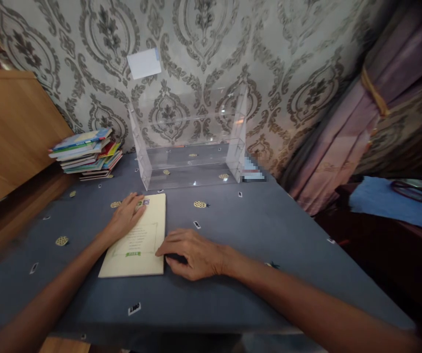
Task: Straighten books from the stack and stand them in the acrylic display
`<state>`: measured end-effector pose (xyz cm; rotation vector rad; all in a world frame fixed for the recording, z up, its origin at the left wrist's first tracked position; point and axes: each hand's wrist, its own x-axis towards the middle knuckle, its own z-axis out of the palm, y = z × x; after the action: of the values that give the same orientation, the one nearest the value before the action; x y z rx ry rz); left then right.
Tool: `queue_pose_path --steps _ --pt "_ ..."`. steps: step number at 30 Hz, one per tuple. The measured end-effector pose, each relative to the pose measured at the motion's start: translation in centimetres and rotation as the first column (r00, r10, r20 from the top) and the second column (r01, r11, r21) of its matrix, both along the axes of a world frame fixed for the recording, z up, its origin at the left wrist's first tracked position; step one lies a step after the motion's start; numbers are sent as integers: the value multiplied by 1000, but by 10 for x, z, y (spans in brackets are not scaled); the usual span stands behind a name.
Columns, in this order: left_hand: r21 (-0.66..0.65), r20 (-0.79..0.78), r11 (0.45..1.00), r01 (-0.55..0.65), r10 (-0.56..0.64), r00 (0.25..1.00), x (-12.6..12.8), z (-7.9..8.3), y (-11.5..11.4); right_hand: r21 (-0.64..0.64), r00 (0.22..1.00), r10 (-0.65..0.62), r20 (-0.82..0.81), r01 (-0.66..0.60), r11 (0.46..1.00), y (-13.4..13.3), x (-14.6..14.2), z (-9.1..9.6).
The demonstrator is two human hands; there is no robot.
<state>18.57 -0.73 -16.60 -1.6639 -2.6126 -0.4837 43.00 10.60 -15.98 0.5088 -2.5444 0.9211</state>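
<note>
A thin cream-coloured book lies flat on the cloth-covered table, with printed text, a green label and small stamps on its face; the print is upside down to me. My left hand rests on the book's far left part, fingers stretched forward and holding nothing. At the book's right edge is my right hand, its fingers bent and a fingertip touching the page side. A gap shows between its thumb and fingers, with nothing gripped there.
Beyond the book stands a clear acrylic rack against the patterned wall. A stack of books sits at the back left beside a wooden cabinet. A blurred, pixelated item is right of the rack. A purple curtain hangs at the right.
</note>
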Motion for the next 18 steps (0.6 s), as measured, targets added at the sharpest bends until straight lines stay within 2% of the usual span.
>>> queue_pose_path --steps 9,13,18 --pt "85 45 996 -20 16 999 3 2 26 29 989 -150 -1 150 988 15 -3 -2" --pt "111 69 993 -33 26 997 1 1 29 63 987 -158 29 156 986 18 -3 -2" --pt "129 102 990 -51 37 994 -2 -2 29 233 985 -168 45 153 960 14 -1 -1"
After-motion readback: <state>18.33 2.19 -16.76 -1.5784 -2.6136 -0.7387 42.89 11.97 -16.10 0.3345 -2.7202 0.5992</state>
